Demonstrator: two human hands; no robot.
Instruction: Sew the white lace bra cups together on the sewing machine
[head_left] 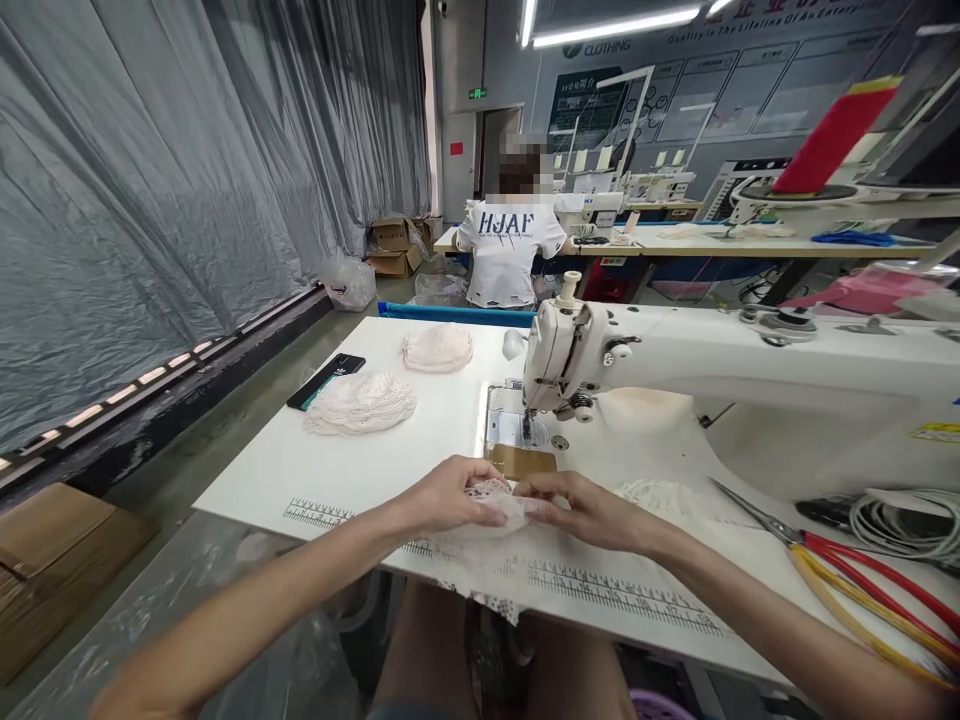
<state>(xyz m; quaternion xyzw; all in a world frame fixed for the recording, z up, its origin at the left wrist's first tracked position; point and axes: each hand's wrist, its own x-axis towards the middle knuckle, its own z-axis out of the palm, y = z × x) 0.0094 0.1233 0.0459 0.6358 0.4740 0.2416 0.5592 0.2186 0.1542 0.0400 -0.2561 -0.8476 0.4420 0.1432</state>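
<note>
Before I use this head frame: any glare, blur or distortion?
Head view: ceiling tube blown out; glare streak left of the needle plate; left forearm soft toward the corner; co-worker's head pixelated; pale lace fabric low-contrast against the white table.

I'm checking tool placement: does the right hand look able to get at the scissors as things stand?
Probably yes: the scissors lie to its right, blades uncovered, though the right hand would first have to release the lace fabric.
</note>
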